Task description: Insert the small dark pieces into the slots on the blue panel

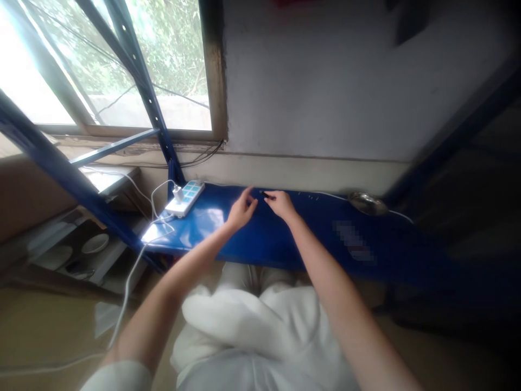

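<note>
Head camera view: the right hand [280, 203] pinches a small dark piece [265, 194] between thumb and fingertips, the grip closed down on it. The piece is slim, its long axis running slantwise across the view, from upper left down to lower right. Its free end points left, towards the other hand, and slightly away from the person; the other end goes in under the fingertips. It therefore sticks out beyond the tips of the grip, well clear of the palm, just above the far part of the blue tabletop [260, 239]. It is small and soft in the picture, so it may be tilted a little in a way that does not show.

The left hand [243, 210] is beside it, apart from the piece, with the index finger stretched forward and the thumb spread away, the hand partly open.

To the right of the right hand, a few tiny pale pieces [310, 196] lie scattered near the back edge of the tabletop. Further right sits a shiny metal bowl [367, 202], with a white cable [331, 195] running along the back and meeting its outline. At the left end is a white power strip [185, 200] with blue sockets, a white plug [178, 194] standing in it.
</note>
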